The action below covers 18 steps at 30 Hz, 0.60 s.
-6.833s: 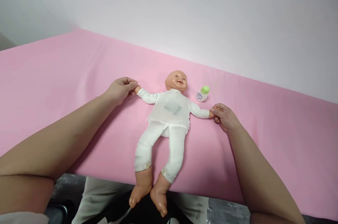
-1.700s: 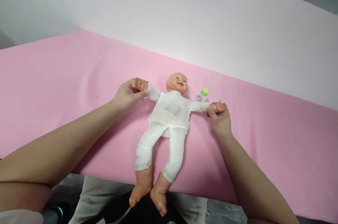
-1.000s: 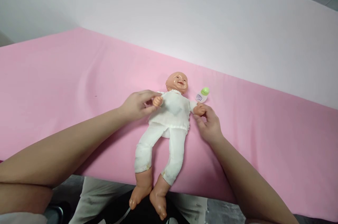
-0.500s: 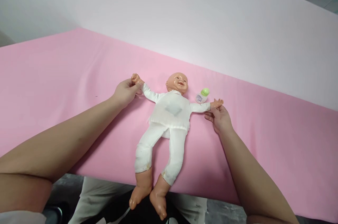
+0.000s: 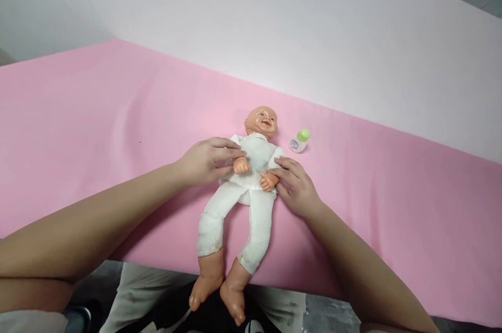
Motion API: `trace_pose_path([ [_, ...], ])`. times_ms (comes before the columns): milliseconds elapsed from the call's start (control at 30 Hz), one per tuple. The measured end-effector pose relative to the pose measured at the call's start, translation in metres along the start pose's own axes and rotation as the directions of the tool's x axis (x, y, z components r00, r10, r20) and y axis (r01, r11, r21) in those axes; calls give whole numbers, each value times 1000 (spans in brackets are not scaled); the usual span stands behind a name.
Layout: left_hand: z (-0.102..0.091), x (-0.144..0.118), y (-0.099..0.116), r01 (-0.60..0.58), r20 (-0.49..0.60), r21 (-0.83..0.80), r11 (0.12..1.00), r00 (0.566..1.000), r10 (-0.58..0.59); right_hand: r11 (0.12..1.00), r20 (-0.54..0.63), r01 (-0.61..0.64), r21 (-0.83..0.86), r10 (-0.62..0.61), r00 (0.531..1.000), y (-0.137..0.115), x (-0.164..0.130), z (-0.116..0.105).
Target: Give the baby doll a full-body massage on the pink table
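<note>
A baby doll [image 5: 251, 218] in white cloth clothing lies on its back, its head away from me and its bare feet over the table's near edge. Both doll arms are bent in over its belly. My left hand [image 5: 207, 163] is closed around the doll's arm on the left, just above the small plastic hand [image 5: 241, 165]. On the other side, my right hand [image 5: 297, 185] grips the opposite arm near the wrist, fingers on top and thumb underneath. The other plastic hand [image 5: 267, 181] shows beyond my right fingertips.
A small clear bottle with a green cap [image 5: 300, 140] stands tilted-looking to the right of the doll's head. Pink cloth [image 5: 98, 139] covers the table. Behind it rises a pale wall or panel [image 5: 251, 24]. My legs are below the near edge.
Both my hands have moved inward, bringing the doll's arms from stretched out sideways to folded over its belly. The bottle and the doll's legs stay in place.
</note>
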State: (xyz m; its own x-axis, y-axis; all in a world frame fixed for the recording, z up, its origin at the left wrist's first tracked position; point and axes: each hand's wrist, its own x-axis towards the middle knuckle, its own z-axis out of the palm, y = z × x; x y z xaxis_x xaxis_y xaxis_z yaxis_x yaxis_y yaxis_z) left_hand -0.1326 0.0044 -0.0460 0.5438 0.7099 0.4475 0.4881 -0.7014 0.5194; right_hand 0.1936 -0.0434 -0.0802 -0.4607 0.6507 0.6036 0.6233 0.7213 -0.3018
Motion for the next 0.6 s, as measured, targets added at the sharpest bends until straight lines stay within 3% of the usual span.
trace_pose_path([
  [167,1,-4,-5,-72,82,135,988,995,61,998,15,46,-50,-45,999,2,-1,4],
  [333,4,-3,-6,-46,19,112,993,999,45,1000,-17,2,-4,-2,1000,9,-2,3],
  [467,0,1,-14,209,-111,-39,977,971,-212,955,-51,-249,160,260,964,21,-2,-3],
  [533,-4,4,-23,361,-181,-183,914,902,-392,867,-95,-392,307,438,894,32,-3,-7],
  [600,-7,8,-36,442,-212,-400,803,807,-550,763,-150,-466,448,577,803,45,-3,-10],
])
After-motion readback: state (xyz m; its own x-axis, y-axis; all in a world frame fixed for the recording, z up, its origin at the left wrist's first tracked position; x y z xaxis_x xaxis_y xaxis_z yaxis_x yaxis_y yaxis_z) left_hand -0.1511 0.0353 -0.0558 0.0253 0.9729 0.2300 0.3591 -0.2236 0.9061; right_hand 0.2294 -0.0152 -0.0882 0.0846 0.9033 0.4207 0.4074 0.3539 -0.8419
